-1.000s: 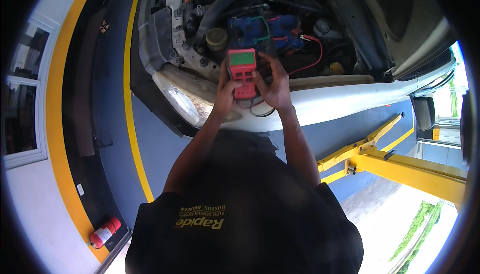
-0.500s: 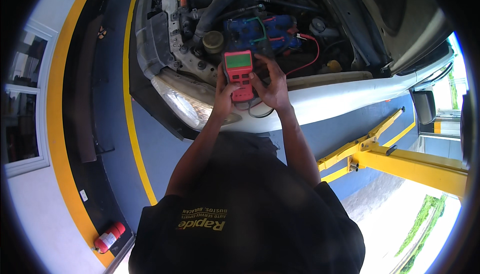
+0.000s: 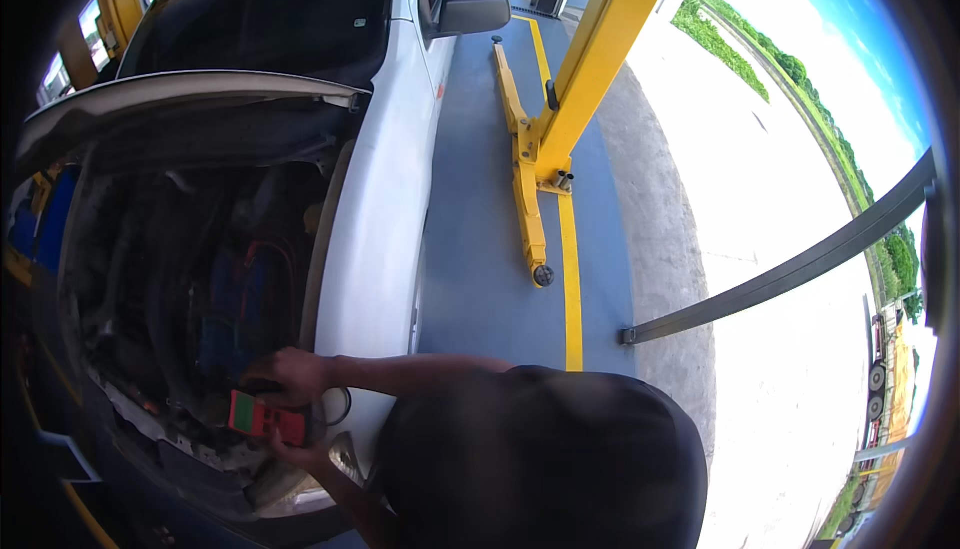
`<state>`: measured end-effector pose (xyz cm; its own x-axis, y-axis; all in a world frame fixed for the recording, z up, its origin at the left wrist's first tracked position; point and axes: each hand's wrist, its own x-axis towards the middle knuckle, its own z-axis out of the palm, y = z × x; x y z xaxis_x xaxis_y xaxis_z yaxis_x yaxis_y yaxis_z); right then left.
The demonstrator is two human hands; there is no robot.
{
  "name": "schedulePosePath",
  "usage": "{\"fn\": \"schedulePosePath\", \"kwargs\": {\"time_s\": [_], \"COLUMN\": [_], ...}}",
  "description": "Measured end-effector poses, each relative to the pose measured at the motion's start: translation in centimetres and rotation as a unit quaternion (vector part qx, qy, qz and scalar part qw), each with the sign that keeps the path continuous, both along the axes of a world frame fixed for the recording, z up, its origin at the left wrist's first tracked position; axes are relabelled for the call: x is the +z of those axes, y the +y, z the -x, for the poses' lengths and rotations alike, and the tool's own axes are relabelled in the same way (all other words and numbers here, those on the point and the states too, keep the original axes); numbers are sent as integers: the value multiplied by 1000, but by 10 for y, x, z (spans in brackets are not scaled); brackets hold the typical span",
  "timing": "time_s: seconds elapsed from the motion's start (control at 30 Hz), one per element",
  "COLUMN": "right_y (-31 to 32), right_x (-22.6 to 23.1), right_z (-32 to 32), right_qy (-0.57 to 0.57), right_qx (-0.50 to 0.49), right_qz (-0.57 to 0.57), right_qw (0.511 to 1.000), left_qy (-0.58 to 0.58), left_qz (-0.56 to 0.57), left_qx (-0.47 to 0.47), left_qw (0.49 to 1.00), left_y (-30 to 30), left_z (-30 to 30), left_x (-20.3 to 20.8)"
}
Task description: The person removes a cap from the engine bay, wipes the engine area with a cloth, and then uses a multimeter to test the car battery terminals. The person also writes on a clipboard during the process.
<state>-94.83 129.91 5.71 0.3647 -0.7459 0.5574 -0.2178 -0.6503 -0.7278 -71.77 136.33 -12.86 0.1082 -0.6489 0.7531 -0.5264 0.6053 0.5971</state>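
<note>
A red handheld battery tester with a green screen is held over the front corner of a white vehicle's open engine bay. My left hand is closed around its lower end, the thumb on its face. My right hand grips the opposite side; its fingertips are lost in shadow. A dark cable loops out beside my right wrist. Deeper in the bay sits a blue battery, with a red lead running near it; the clamps are too dark to make out.
The white fender and headlight lie beside my arms. A raised hood spans the bay. To the right stand a yellow lift post with a low swing arm, and a dark slanting beam.
My view has swung to the right, bringing the lift post and the outdoor ground into the middle. The tester is still in both hands and now appears at the lower left.
</note>
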Motion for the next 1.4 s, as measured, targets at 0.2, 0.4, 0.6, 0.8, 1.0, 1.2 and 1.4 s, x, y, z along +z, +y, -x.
{"fn": "schedulePosePath", "kwargs": {"time_s": [0.2,0.4,0.6,0.8,1.0,1.2,1.4], "right_y": [-11,-144,-279,-287,-266,-255,-249], "right_x": [-15,-17,-66,-37,-27,-32,-26], "right_z": [0,61,92,92,88,82,74], "right_qy": [68,8,320,295,509,495,503], "right_qx": [-73,-314,-299,-140,-79,-66,-117], "right_qz": [-108,31,-49,-383,-32,31,-40], "right_qw": [989,949,898,864,857,866,855], "left_qy": [109,568,519,498,517,522,531], "left_qz": [-114,-234,-234,-225,-249,-269,-262], "left_qx": [-80,-198,-207,-209,-217,-211,-214], "left_qw": [984,764,796,811,790,782,777], "left_y": [-4,17,19,18,16,16,16], "left_z": [0,45,61,64,63,63,64], "left_x": [-13,54,120,132,137,137,137]}}
